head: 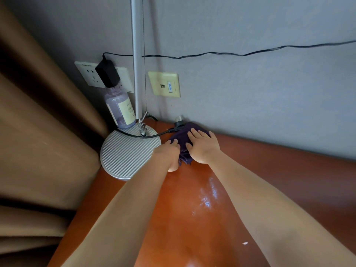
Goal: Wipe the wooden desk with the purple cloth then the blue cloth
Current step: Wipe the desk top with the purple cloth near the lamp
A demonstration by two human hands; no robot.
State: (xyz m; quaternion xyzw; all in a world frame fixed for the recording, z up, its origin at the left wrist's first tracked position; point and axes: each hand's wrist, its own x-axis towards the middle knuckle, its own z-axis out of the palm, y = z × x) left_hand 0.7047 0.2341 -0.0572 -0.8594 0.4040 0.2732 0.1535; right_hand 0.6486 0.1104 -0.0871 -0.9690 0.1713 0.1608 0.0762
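Two bare forearms reach from the near edge across the glossy wooden desk (192,218), which shows a wet-looking sheen between them. At the far edge, against the grey wall (250,89), lies the bunched purple cloth (184,140). The right hand (202,149) lies flat on it, fingers (193,134) straight and spread — pressing, not gripping. The left hand (166,152) touches the cloth's left side with relaxed fingers. Just to the left stands a round ribbed lamp base (127,153) — behind it a purple bottle (119,108).

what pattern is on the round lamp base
The lamp base is silver-grey with fine parallel ridges, seen in the head view.
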